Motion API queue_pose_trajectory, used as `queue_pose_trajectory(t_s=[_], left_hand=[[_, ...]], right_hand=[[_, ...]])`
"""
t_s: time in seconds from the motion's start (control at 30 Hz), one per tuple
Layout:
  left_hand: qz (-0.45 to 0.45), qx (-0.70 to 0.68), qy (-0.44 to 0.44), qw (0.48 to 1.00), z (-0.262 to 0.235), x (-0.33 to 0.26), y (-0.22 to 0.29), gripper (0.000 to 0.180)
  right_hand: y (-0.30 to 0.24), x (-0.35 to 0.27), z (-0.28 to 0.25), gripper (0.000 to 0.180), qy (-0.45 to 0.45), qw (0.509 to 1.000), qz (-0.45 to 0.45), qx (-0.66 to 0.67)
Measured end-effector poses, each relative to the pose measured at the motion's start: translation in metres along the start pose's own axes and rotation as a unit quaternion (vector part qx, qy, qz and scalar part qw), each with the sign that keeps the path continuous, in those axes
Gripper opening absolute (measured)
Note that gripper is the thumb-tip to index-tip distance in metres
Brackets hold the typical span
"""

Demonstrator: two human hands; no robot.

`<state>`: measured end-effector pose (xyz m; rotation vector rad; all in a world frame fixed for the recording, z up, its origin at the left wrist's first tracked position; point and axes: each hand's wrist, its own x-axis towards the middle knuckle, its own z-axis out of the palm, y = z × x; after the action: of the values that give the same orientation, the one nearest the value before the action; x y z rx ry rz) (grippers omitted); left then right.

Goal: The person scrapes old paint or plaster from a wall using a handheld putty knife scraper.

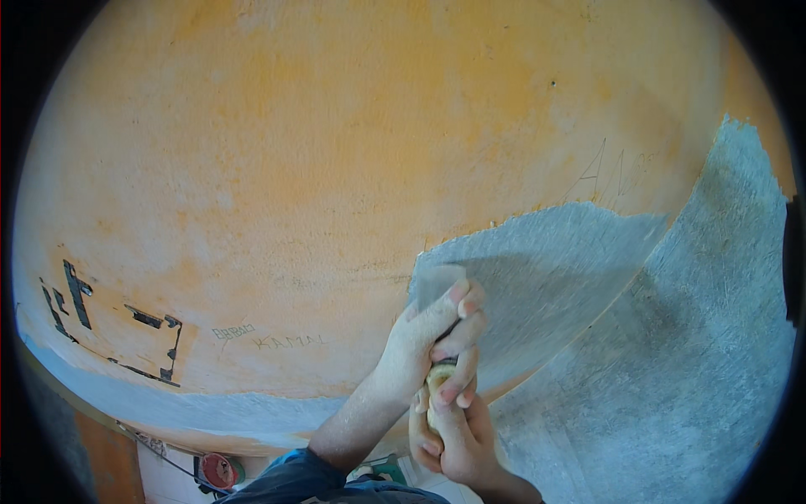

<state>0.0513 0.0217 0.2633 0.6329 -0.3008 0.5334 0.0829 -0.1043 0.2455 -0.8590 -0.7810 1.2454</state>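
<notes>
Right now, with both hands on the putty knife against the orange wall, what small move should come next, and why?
Probably draw the putty knife left across the bare orange wall. Its blade sits at the grey plaster coat's ragged left edge, left hand pressing the blade, right hand gripping the handle.

Both forearms are rising from the lower edge and meeting at centre. The left hand (434, 332) is gripping uppermost, fingers curled and index extended; the right hand (453, 437) is clasping just below, touching it.
</notes>
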Motion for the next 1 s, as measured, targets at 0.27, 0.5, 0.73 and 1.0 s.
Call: queue_pose_trajectory(t_s=[0.27,0.5,0.73,1.0], left_hand=[[0.001,0.049,0.003,0.999,0.000,-0.003,0.000,0.027],[0.015,0.061,0.012,0.998,0.017,0.004,0.002,0.026],[-0.079,0.090,0.126,0.985,-0.051,-0.045,-0.039,0.031],[-0.126,0.329,0.326,0.877,-0.126,-0.122,-0.086,0.041]], right_hand=[[0.005,0.004,-0.003,0.027,-0.040,0.998,-0.042,0.007],[-0.001,0.010,-0.013,0.026,-0.070,0.996,-0.047,0.017],[0.070,-0.008,-0.059,0.032,-0.040,0.998,0.049,0.020],[0.190,-0.012,-0.108,0.031,-0.062,0.987,0.021,-0.147]])
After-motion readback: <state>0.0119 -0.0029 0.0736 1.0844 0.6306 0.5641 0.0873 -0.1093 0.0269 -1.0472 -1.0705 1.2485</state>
